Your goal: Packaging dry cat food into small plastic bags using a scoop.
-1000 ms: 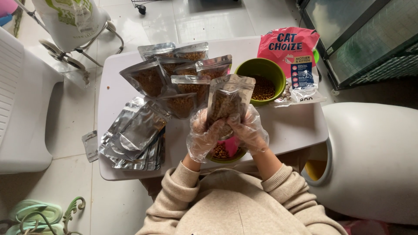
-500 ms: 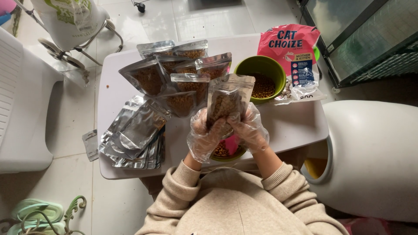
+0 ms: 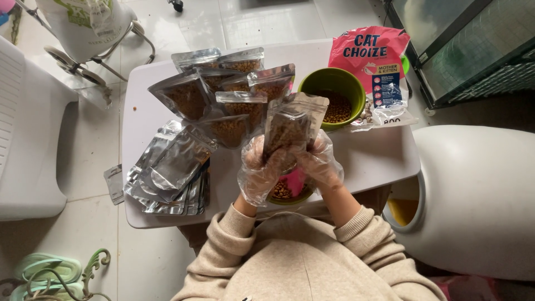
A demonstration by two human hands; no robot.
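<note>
Head view: both hands wear clear plastic gloves and grasp one filled pouch (image 3: 292,127) upright over the table (image 3: 379,159), above a small bowl (image 3: 287,192) of kibble near the table's front edge. The left hand (image 3: 261,170) clasps the pouch's lower left side with curled fingers; the right hand (image 3: 319,163) clasps the lower right.

The risk, as I judge it: the gloves are slick and loose, so the pouch could slip or tip and spill kibble onto the table. Whether its top is sealed I cannot tell. The small bowl sits close to the edge, and a wrist could knock it off.

Filled pouches (image 3: 234,95), silver with clear fronts showing brown kibble, lie overlapped at the table's far left-centre. Empty silver pouches (image 3: 170,173) are stacked at the left edge. A green bowl (image 3: 332,97) of kibble stands just beyond the held pouch. A pink feed bag (image 3: 374,67) with a blue label panel lies at the far right corner.
</note>
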